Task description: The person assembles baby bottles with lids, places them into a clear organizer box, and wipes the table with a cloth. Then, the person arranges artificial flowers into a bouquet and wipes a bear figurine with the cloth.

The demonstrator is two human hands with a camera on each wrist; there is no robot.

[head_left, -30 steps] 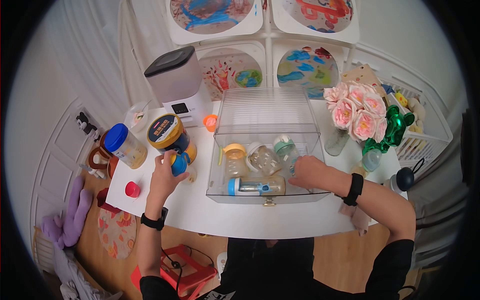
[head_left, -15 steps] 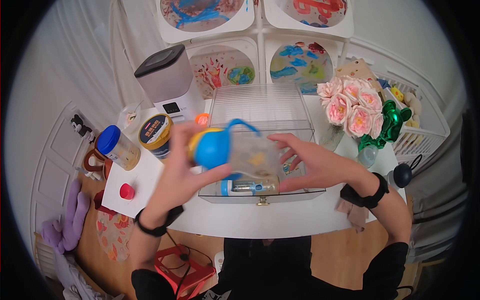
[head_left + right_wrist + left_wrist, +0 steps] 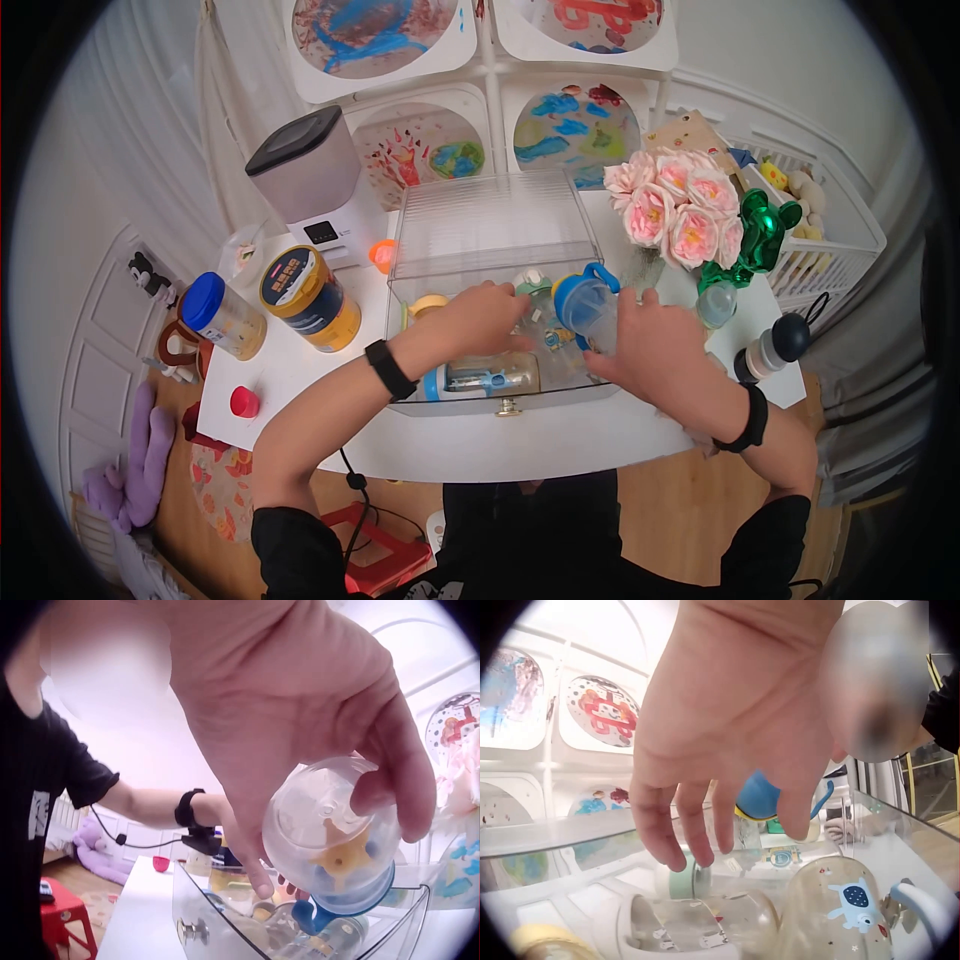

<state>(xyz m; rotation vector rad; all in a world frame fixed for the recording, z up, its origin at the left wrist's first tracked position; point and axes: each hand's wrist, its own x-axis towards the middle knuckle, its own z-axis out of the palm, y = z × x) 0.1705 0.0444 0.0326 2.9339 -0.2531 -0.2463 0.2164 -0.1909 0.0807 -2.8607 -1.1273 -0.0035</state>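
Note:
My right hand [image 3: 660,350] grips a clear baby bottle with a blue handled lid [image 3: 578,300] over the right side of a clear storage box [image 3: 455,408]. In the right wrist view the bottle [image 3: 330,825] is tilted lid-down, a yellow star shape showing through it. My left hand [image 3: 478,318] reaches over the box with fingers loosely extended, fingertips right at the pale green cap [image 3: 682,879] of a bottle lying inside. Beside it lie a bottle with a light blue cap [image 3: 490,378] and a yellow-capped bottle [image 3: 428,303], partly hidden by my left hand.
Left of the box stand a yellow-and-navy tub [image 3: 312,300], a blue-lidded jar [image 3: 225,315], a small red cup [image 3: 244,402] and a white appliance [image 3: 320,180]. To the right are pink flowers [image 3: 680,205], a green shiny bear figure [image 3: 760,230] and a dark-topped bottle [image 3: 775,350].
My left hand took the blue-lidded bottle from beside the tub and passed it across to my right hand. The left hand has let go and moved over the box; the right grips the bottle.

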